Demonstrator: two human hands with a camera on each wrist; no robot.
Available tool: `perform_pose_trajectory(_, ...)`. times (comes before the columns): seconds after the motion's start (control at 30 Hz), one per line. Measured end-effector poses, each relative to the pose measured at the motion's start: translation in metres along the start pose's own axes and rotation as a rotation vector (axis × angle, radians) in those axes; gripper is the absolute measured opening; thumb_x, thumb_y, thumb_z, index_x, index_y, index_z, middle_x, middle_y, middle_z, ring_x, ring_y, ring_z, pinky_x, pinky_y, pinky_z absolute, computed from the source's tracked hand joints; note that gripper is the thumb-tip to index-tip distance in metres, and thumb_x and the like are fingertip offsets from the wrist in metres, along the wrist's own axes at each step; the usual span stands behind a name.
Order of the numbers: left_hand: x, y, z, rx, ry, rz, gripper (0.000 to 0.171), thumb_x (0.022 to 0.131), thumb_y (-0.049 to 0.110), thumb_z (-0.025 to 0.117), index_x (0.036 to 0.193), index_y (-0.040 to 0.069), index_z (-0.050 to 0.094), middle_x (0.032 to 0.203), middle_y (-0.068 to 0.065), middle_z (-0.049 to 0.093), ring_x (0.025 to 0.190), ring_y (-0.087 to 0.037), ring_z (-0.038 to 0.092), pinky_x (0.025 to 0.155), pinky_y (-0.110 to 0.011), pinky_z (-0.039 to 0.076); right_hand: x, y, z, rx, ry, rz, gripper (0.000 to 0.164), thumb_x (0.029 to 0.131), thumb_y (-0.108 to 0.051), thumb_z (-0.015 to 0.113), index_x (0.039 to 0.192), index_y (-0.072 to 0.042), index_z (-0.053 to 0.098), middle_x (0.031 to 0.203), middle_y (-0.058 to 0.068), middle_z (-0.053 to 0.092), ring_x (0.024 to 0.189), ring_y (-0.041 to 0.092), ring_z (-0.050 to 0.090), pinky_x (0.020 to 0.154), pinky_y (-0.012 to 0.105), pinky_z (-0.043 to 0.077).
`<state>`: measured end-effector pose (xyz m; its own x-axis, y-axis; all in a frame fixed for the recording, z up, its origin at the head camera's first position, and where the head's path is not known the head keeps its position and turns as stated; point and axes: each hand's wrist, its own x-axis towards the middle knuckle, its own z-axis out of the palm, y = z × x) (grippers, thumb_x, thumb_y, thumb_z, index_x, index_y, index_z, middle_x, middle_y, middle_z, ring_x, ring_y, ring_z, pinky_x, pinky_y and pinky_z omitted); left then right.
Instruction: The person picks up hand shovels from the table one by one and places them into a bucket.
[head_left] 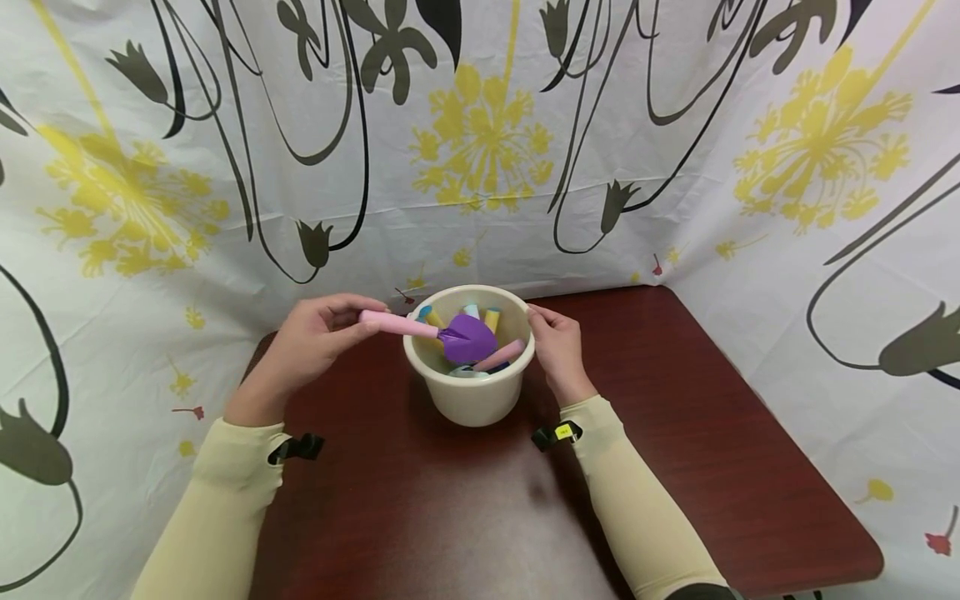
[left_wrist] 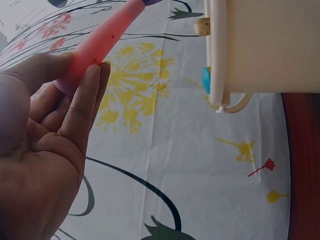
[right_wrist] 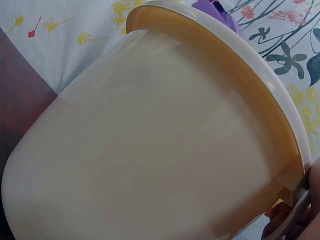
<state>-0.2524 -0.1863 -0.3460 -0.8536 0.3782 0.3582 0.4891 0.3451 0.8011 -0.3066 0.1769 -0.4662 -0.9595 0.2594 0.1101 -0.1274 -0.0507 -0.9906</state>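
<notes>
My left hand [head_left: 318, 333] pinches the pink handle of a toy hand shovel [head_left: 468, 339] between thumb and fingers. Its purple blade hangs over the mouth of a cream plastic bucket [head_left: 476, 404]. In the left wrist view the thumb and fingertips meet near the end of the handle [left_wrist: 97, 50]. At the bucket's right side, my right hand [head_left: 557, 346] grips the rim, with fingers by the handle joint in the right wrist view. Inside the bucket lie several toy tools, among them a pink handle [head_left: 501, 355] and yellow handles [head_left: 492, 319].
The bucket stands on a dark reddish-brown table [head_left: 660, 433] near its back edge. A white curtain [head_left: 480, 242] with yellow and grey flowers hangs behind and along both sides. Each wrist wears a dark camera strap [head_left: 300, 447].
</notes>
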Motion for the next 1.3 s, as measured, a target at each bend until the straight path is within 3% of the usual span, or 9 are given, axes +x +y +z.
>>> perform_pose_trajectory(0.43,0.018,-0.003,0.017,0.053,-0.097,0.005,0.023,0.106,0.012,0.076,0.128,0.005,0.08,0.129,-0.012,0.077,0.118,-0.021,0.074,0.094,-0.023,0.06,0.0,0.0,-0.001,-0.004,-0.001,0.014,0.037,0.11,-0.024,0.068,0.137,-0.001,0.076,0.138,0.018,0.074,0.127,0.029,0.072,0.103,0.041,0.06)
perform_pose_trajectory(0.97,0.036,-0.008,0.039,0.034,-0.154,0.0,0.024,0.106,0.012,0.076,0.127,0.002,0.079,0.124,-0.013,0.079,0.117,-0.023,0.076,0.092,-0.023,0.059,0.0,0.001,0.001,-0.004,0.006,-0.005,0.036,0.109,-0.024,0.069,0.136,-0.001,0.077,0.137,0.018,0.075,0.126,0.029,0.072,0.103,0.042,0.06)
perform_pose_trajectory(1.3,0.04,-0.004,0.057,0.104,-0.17,-0.031,0.026,0.104,0.021,0.08,0.126,0.006,0.081,0.126,-0.01,0.078,0.12,-0.03,0.075,0.096,-0.045,0.063,0.001,0.0,0.0,0.007,0.003,0.008,0.036,0.11,-0.023,0.068,0.136,0.0,0.077,0.138,0.018,0.074,0.127,0.03,0.072,0.105,0.044,0.06)
